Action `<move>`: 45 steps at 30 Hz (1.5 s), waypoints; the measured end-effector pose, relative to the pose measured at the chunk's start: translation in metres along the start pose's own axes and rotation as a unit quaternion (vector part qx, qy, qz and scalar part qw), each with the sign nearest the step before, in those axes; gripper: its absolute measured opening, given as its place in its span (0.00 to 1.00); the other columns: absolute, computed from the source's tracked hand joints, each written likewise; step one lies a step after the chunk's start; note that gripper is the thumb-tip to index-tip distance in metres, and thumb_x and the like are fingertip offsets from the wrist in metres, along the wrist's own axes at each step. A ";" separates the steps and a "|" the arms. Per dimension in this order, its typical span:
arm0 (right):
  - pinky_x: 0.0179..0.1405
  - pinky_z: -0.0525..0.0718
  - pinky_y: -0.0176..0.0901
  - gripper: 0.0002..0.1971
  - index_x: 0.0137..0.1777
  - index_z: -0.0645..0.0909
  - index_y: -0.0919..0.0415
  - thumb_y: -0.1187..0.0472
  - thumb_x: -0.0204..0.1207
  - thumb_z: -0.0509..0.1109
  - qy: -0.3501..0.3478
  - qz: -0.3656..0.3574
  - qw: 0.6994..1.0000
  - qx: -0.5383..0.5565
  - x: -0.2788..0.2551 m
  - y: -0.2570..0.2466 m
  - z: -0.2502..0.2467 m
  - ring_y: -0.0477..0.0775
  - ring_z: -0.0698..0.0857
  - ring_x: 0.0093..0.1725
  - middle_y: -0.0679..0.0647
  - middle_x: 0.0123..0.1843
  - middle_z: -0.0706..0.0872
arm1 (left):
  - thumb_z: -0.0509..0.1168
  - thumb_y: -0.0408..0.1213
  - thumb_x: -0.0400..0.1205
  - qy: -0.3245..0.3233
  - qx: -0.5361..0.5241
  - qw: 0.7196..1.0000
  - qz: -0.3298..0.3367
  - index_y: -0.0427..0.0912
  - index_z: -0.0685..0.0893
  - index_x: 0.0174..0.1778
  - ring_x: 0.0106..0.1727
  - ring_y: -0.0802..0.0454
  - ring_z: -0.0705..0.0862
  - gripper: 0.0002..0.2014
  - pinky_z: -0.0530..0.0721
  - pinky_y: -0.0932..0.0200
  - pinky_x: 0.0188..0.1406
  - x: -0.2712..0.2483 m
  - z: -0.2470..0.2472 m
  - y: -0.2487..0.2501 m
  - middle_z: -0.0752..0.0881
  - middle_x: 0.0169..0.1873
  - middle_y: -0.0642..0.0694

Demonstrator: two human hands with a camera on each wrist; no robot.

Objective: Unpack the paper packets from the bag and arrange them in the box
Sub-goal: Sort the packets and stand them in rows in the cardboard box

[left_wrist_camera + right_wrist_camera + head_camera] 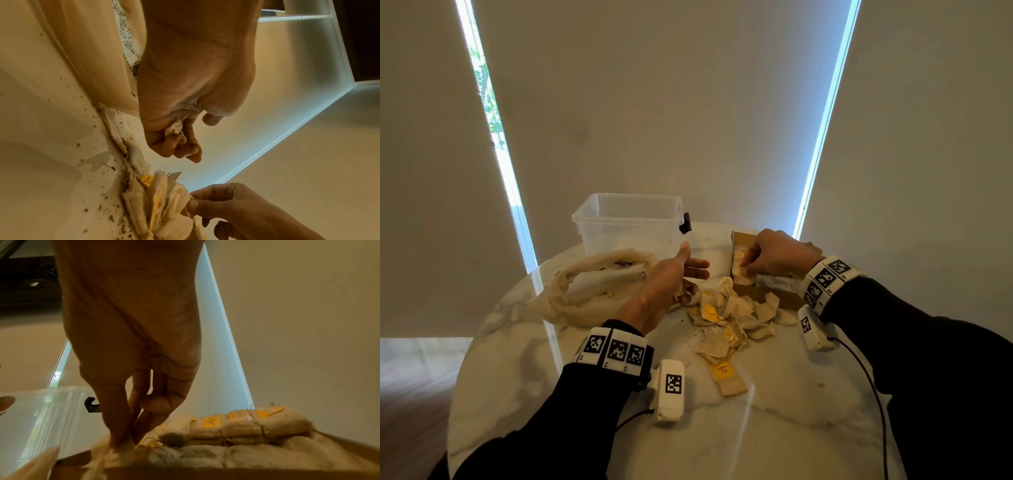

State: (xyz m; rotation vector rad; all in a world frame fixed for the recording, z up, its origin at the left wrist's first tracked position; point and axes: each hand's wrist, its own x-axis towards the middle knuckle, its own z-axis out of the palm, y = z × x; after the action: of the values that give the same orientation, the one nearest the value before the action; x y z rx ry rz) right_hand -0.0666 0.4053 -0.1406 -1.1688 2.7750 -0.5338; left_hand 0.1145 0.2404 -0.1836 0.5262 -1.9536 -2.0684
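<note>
left hand [664, 281]: lower fingers curling on one packet [173, 128], thumb and forefinger straight
right hand [774, 255]: pinching a packet [741, 270] in the box [756, 294]
packets [729, 318]: lying loose mid-surface, near the box
bag [592, 284]: lying crumpled at left
tub [630, 222]: sitting far, clear

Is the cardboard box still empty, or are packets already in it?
Partly filled. The right wrist view shows packets with yellow tags lined up inside the cardboard box, and the right hand pinches another there.
</note>
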 end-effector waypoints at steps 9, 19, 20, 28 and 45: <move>0.50 0.84 0.40 0.05 0.47 0.96 0.55 0.61 0.73 0.87 -0.051 0.020 0.998 -0.003 0.002 0.003 0.007 0.44 0.91 0.50 0.46 0.47 0.96 | 0.50 0.59 0.95 0.000 0.007 1.000 -0.004 0.42 0.90 0.63 0.40 0.52 0.82 0.29 0.79 0.58 0.39 0.002 -0.001 -0.001 0.92 0.58 0.43; 0.66 0.91 0.63 0.15 0.51 0.95 0.62 0.49 0.75 0.82 -0.078 0.060 0.994 -0.038 0.010 -0.001 -0.011 0.64 0.92 0.57 0.60 0.52 0.96 | 0.48 0.61 0.95 -0.002 -0.026 1.000 -0.012 0.40 0.91 0.62 0.38 0.52 0.81 0.33 0.77 0.57 0.37 0.005 -0.003 -0.002 0.92 0.57 0.42; 0.66 0.91 0.63 0.16 0.51 0.96 0.62 0.49 0.75 0.82 -0.068 0.061 0.996 -0.025 0.009 0.000 -0.016 0.64 0.92 0.57 0.60 0.52 0.96 | 0.47 0.62 0.95 -0.008 -0.038 0.999 -0.013 0.39 0.91 0.62 0.37 0.52 0.81 0.35 0.76 0.57 0.36 0.005 -0.003 -0.002 0.92 0.56 0.42; 0.44 0.82 0.35 0.19 0.65 0.89 0.50 0.45 0.78 0.83 -0.053 -0.039 0.982 0.179 -0.049 -0.053 -0.007 0.46 0.89 0.55 0.45 0.58 0.91 | 0.41 0.79 0.84 -0.048 -0.164 0.985 -0.021 0.45 0.78 0.80 0.53 0.38 0.91 0.47 0.89 0.48 0.41 0.006 0.001 0.005 0.88 0.67 0.35; 0.39 0.87 0.42 0.09 0.52 0.95 0.46 0.45 0.77 0.84 0.049 -0.010 0.927 0.371 -0.057 -0.028 0.034 0.53 0.91 0.46 0.53 0.53 0.94 | 0.58 0.68 0.89 -0.074 -0.140 0.987 0.010 0.47 0.83 0.78 0.69 0.38 0.90 0.33 0.87 0.34 0.72 -0.002 0.009 0.006 0.88 0.72 0.39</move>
State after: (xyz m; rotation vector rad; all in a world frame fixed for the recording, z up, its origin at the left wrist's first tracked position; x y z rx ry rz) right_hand -0.0007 0.4179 -0.1657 -0.9825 2.2430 -1.4992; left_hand 0.1125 0.2487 -0.1766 0.3004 -1.6897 -2.3771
